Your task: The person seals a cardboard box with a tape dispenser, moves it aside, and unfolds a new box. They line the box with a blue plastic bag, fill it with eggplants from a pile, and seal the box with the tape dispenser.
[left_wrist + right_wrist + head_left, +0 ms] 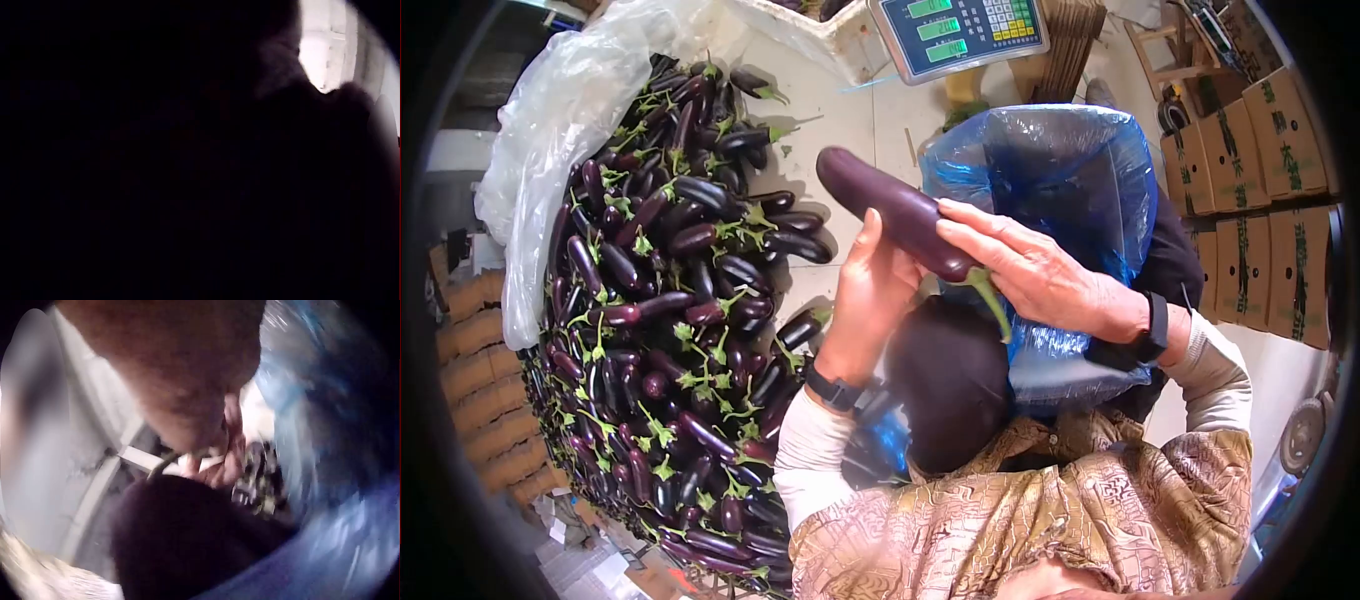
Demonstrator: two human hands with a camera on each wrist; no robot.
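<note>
Eggplant (pixel 895 215): long, shiny and purple, held up between two hands, over the pale floor (pixel 840 120) and a person's dark knee (pixel 948 390). It tips, with its round end at the top left and its green stem (pixel 997 310) hanging at the lower right.
Left hand (pixel 862 305): under and beside the eggplant, thumb sticking up. I can't tell if its other fingers bend round it, because the eggplant is in front of them.
Right hand (pixel 1040 265): laid on the eggplant near the stem, fingers straight and close together.
Big pile (pixel 690 330): lots more eggplants with green tops, left of the hands. Crumpled clear plastic (pixel 565 130) lies along its edge.
Blue bag (pixel 1135 190): thin and shiny, on the right. The right hand and wrist cover part of it.
Scale (pixel 975 30): past the hands, with green number windows lit up.
Boxes (pixel 1250 180): brown with green writing, stacked at the far right.
Right wrist view: from lower down, it shows fingers (pixel 232 465) close to a thin green curve (pixel 164 464). Whose hand, I can't tell.
Left wrist view: nearly all black, with one bright patch (pixel 322 44) at the top right.
Hard to see: the right thumb is hidden, the bag is dark inside, and the picture's edge cuts off the scale.
</note>
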